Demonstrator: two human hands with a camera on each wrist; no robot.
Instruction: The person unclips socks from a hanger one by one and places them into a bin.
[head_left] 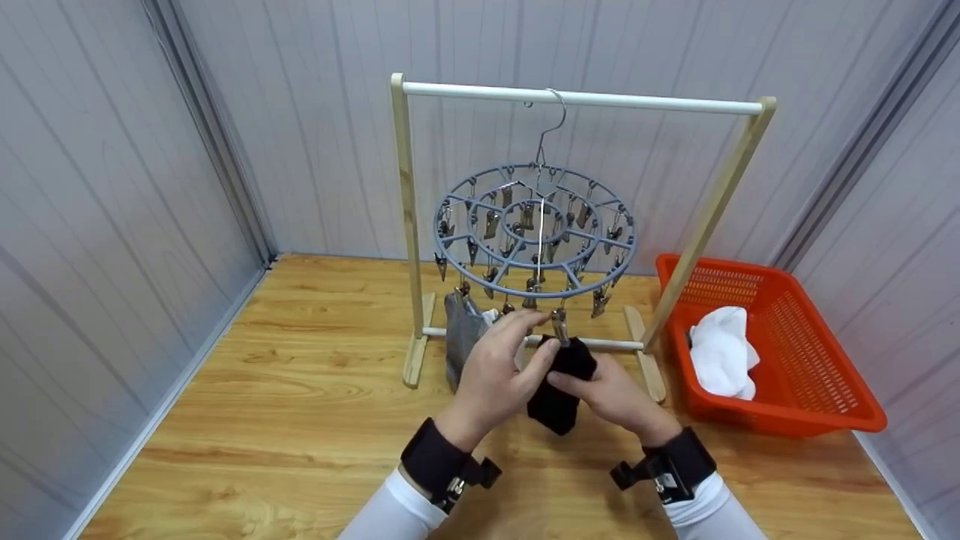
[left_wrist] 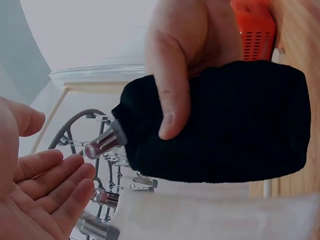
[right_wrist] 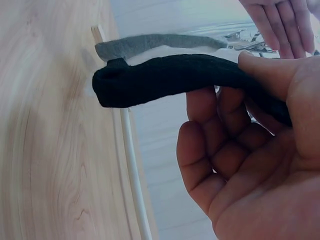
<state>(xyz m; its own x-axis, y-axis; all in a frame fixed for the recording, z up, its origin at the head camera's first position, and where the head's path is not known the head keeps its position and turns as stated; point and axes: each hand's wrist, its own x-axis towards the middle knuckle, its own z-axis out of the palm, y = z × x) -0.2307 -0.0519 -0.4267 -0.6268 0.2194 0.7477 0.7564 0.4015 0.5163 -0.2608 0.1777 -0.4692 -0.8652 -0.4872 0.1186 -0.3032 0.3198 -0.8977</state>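
My right hand (head_left: 619,397) pinches a black sock (head_left: 555,412) near its upper end, thumb on the near face and fingers behind. A metal clip (left_wrist: 106,142) of the round hanger is fastened on the sock's top edge. Beside that clip is my left hand (head_left: 491,371), its fingers extended and thumb apart, with nothing held. In the left wrist view its fingertips lie right by the clip's handle end. The round grey-blue hanger (head_left: 491,286) carries rings of metal clips. A grey sock (head_left: 457,337) hangs from it, left of the black one, partly behind my left hand.
The hanger hooks over the white bar (head_left: 660,101) of a wooden-sided rack (head_left: 409,195). To the right stands a red basket (head_left: 832,341) with white socks (head_left: 721,352) inside. Light panelled walls (head_left: 300,90) enclose the wood-grain surface (head_left: 300,450).
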